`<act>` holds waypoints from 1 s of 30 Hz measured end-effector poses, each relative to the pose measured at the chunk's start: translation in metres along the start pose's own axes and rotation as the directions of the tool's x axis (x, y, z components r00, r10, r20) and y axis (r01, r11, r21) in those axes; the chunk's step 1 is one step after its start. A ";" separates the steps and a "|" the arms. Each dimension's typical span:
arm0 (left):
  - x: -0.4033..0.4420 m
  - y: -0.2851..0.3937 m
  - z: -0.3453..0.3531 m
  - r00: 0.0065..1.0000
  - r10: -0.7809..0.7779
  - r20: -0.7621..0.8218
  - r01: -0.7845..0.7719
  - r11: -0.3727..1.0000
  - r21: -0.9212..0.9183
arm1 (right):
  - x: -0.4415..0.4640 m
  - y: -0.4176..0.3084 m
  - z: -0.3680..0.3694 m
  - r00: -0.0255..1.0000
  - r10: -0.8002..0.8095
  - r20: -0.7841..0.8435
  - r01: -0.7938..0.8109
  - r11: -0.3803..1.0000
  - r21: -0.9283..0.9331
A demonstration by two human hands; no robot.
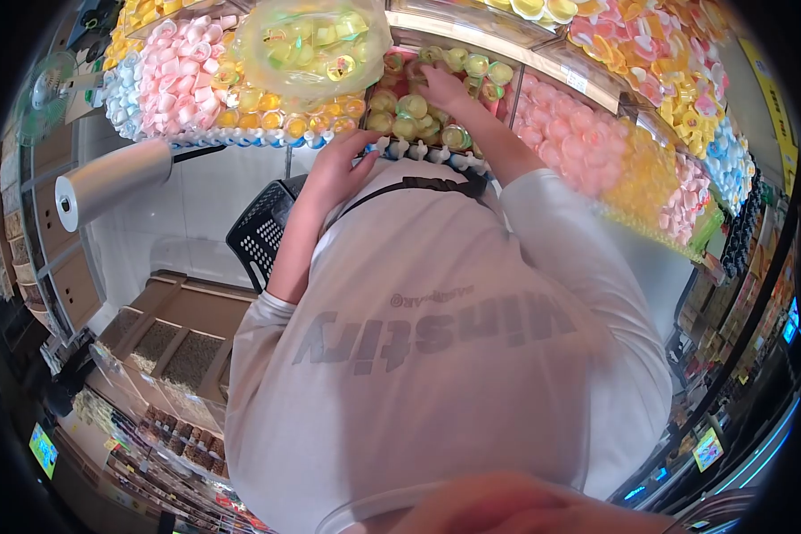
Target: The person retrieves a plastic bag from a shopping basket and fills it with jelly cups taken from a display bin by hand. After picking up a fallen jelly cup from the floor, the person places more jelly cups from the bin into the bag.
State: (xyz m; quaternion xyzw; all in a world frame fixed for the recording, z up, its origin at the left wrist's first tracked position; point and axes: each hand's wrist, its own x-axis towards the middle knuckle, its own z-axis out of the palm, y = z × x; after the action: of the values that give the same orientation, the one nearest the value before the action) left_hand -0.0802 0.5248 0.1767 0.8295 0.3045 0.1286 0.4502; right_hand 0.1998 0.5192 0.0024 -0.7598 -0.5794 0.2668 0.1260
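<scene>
My right hand (440, 90) reaches into a bin of green-lidded jelly cups (411, 109) at the top centre. Its fingertips are among the cups, and whether they grip one cannot be made out. At the bin's near left corner, my left hand (343, 162) rests by the blue and white edging (307, 139), thumb and fingers apart, with nothing in it. Above and left of the hands lies a clear plastic bag (267, 53) with green and yellow cups inside, on top of orange cups (262, 116).
Pink cups (180, 71) fill the left side, and more pink cups (556, 133) lie right of the green bin. A plastic roll (116, 185) juts out at the left. A black perforated chair (262, 227) stands below my left hand.
</scene>
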 end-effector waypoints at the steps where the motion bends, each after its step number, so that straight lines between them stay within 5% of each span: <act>1: 0.003 0.001 -0.001 1.000 0.003 0.005 -0.003 1.000 -0.003 | -0.004 0.005 -0.005 0.997 0.005 0.072 -0.007 1.000 0.026; 14: 0.014 0.016 -0.001 0.997 -0.037 0.075 0.032 0.997 0.067 | 0.019 -0.018 0.003 0.958 0.255 0.132 -0.269 0.958 0.103; 17: 0.009 0.015 0.001 0.997 -0.040 0.059 0.036 0.997 0.070 | 0.022 -0.028 0.013 0.989 0.144 -0.033 -0.145 0.989 -0.017; 20: 0.005 0.017 -0.003 0.997 -0.053 0.055 0.049 0.997 0.067 | 0.015 -0.040 0.002 0.978 0.198 0.063 -0.193 0.978 -0.086; 24: 0.000 0.015 -0.004 0.994 -0.096 0.043 0.093 0.993 0.069 | 0.010 -0.033 0.005 0.985 0.175 -0.008 -0.175 0.982 -0.069; 27: -0.003 0.012 -0.003 0.996 -0.080 0.026 0.078 0.994 0.076 | 0.002 -0.031 -0.007 0.969 0.245 0.015 -0.246 0.969 0.023; 29: -0.002 0.016 -0.005 0.997 -0.077 0.021 0.075 0.995 0.069 | -0.007 -0.031 -0.012 0.962 0.132 -0.238 -0.074 0.968 0.241; 30: 0.001 0.019 -0.006 0.992 -0.123 0.029 0.123 0.992 -0.002 | -0.013 -0.031 -0.017 0.962 0.134 -0.236 -0.076 0.968 0.240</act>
State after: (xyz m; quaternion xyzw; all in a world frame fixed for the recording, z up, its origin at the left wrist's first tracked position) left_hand -0.0749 0.5212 0.1961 0.8100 0.3484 0.0891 0.4632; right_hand 0.1810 0.5177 0.0352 -0.7977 -0.4828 0.2397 0.2703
